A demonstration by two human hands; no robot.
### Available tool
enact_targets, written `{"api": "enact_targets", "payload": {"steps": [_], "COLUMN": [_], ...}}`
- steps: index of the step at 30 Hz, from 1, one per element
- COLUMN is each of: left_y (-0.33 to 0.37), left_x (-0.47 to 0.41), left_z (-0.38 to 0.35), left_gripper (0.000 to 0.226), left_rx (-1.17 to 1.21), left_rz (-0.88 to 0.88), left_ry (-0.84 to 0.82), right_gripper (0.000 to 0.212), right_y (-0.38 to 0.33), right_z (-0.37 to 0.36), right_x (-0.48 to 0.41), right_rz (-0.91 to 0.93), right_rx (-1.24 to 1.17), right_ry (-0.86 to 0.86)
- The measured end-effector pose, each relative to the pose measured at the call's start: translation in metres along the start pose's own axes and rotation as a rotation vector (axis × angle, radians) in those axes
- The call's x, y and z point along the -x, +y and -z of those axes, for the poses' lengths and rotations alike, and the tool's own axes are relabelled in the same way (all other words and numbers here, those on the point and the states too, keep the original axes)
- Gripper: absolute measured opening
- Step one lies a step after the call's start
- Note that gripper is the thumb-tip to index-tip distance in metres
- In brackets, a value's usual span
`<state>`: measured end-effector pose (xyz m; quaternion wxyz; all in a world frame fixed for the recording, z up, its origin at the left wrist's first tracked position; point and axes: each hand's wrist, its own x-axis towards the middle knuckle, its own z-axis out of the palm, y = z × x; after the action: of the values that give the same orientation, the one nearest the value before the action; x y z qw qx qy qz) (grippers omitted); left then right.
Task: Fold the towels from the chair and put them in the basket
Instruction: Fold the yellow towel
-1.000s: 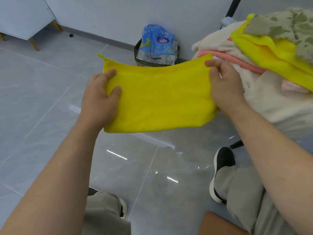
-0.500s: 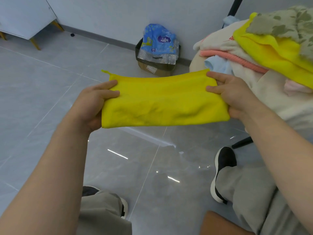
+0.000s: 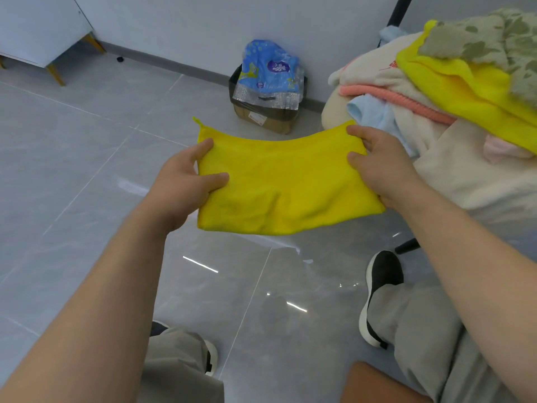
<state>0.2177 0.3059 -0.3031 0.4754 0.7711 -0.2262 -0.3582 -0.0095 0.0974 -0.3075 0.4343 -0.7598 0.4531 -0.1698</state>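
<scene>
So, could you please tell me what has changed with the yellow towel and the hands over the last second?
The yellow towel has come down a little from in front of the bin and now sags in the middle. Nothing was let go: the left hand and the right hand still grip its two ends. The pile of towels at the right looks unchanged.

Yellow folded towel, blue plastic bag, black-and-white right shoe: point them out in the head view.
Yellow folded towel (image 3: 284, 187): head view, middle of its upper face.
Blue plastic bag (image 3: 268, 69): head view, printed front.
Black-and-white right shoe (image 3: 383, 271): head view, black upper near the toe.
</scene>
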Motion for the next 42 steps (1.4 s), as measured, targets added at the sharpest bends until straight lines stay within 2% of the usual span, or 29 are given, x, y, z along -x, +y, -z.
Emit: {"api": "enact_targets", "payload": {"steps": [4,7,10,16,20,24,28,32,34,36,39,40,42], "left_y": [0.002,0.007,0.008,0.006,0.003,0.001,0.002,0.004,0.003,0.002,0.002,0.003,0.004], "left_x": [0.007,0.015,0.023,0.024,0.021,0.020,0.020,0.025,0.024,0.021,0.021,0.023,0.026], "left_z": [-0.020,-0.041,-0.062,-0.077,-0.077,-0.078,-0.076,-0.074,-0.072,-0.070,-0.067,-0.067,-0.068], "left_gripper": [0.085,0.081,0.079,0.081,0.081,0.074,0.060,0.060,0.068,0.074,0.078,0.078,0.081], "left_rx": [-0.255,-0.489,-0.507,-0.471,-0.458,-0.438,-0.396,-0.416,-0.450,-0.476,-0.509,-0.518,-0.554], "left_rz": [-0.164,-0.316,-0.363,-0.415,-0.421,-0.423,-0.393,-0.444,-0.456,-0.445,-0.432,-0.441,-0.465], "left_ry": [0.007,0.012,-0.016,-0.067,-0.091,-0.112,-0.144,-0.155,-0.160,-0.172,-0.211,-0.233,-0.270], "right_gripper": [0.055,0.058,0.060,0.067,0.069,0.065,0.067,0.065,0.062,0.060,0.051,0.043,0.027], "right_y": [-0.009,-0.018,-0.024,-0.025,-0.021,-0.028,-0.034,-0.036,-0.034,-0.030,-0.016,-0.011,-0.005], "right_z": [-0.014,-0.030,-0.047,-0.069,-0.071,-0.070,-0.066,-0.063,-0.062,-0.060,-0.060,-0.060,-0.058], "right_x": [0.008,0.019,0.030,0.042,0.043,0.048,0.050,0.047,0.044,0.041,0.036,0.034,0.031], "right_rz": [0.123,0.185,0.245,0.296,0.277,0.215,0.071,-0.080,-0.099,-0.015,0.327,0.388,0.417], "right_rx": [0.146,0.171,0.148,0.093,0.061,-0.082,-0.402,-0.675,-0.701,-0.525,0.050,0.161,0.223], "right_ry": [0.039,0.054,0.010,-0.184,-0.238,-0.273,-0.348,-0.398,-0.422,-0.372,-0.150,-0.101,-0.037]}}
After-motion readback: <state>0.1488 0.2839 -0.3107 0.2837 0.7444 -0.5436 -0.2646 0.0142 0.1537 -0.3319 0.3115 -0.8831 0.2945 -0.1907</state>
